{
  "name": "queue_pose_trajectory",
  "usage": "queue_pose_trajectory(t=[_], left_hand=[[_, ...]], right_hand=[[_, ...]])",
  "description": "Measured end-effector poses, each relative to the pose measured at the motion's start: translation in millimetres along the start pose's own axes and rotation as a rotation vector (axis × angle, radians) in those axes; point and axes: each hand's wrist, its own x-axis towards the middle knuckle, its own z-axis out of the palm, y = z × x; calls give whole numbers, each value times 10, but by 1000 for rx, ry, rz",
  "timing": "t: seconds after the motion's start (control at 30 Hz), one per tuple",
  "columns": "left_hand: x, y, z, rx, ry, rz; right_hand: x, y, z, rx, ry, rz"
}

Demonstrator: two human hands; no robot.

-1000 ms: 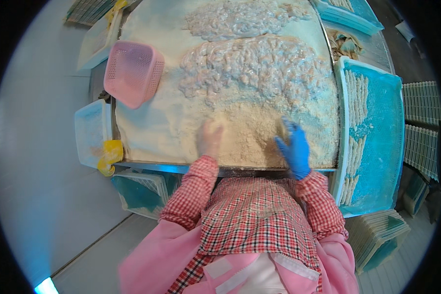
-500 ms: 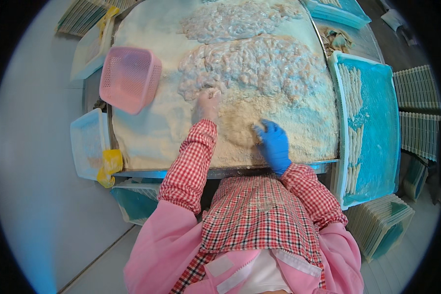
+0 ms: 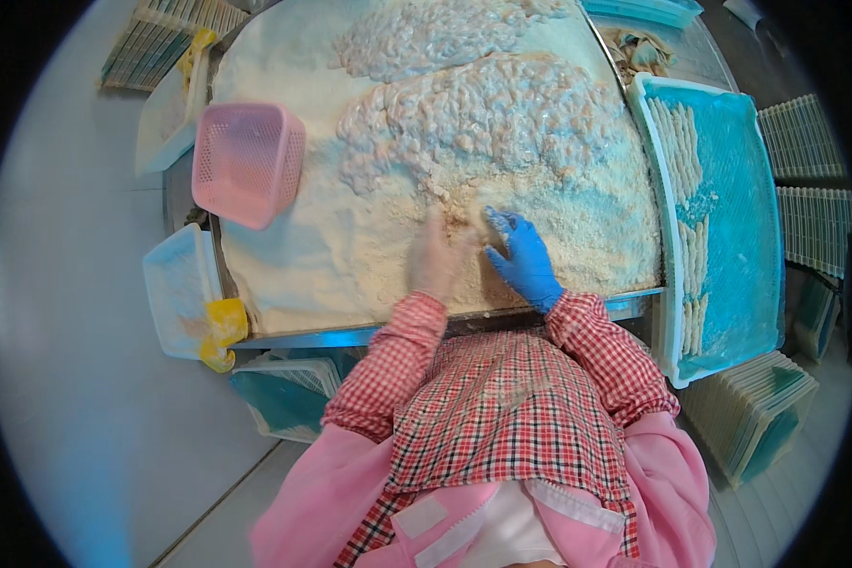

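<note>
My left hand (image 3: 439, 257) is over the breadcrumb-like coating (image 3: 577, 237) near the table's front edge. Motion smears its fingers, so I cannot tell what they hold, if anything. My right hand (image 3: 523, 260), in a blue glove, is just to its right, with fingers apart and coating stuck on the tips. Beyond both hands lies a wide heap of wet, pale, raw-looking pieces (image 3: 483, 114), with a second heap (image 3: 435, 38) farther back. A disturbed patch of crumbs sits between the hands and the nearer heap.
On the left, a pink perforated basket (image 3: 246, 166) stands on the table. A white tray (image 3: 175, 293) with a yellow cloth-like piece (image 3: 225, 331) is beside the left edge. At right, a tray with teal mesh (image 3: 734, 237) holds coated strips (image 3: 677, 156). Stacked trays (image 3: 753, 417) stand below it.
My left hand has come back from the edge of the wet heap toward me and to the right, nearer my right hand. The right hand has shifted only slightly, and the view has moved a little.
</note>
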Motion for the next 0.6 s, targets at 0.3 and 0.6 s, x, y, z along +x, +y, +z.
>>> queue_pose_trajectory(t=[0.3, 0.6], left_hand=[[134, 235, -268, -83, -121, 315], [77, 482, -357, 25, -309, 213]], right_hand=[[-475, 292, -356, -24, -136, 75], [-507, 297, -186, 281, 164, 245]])
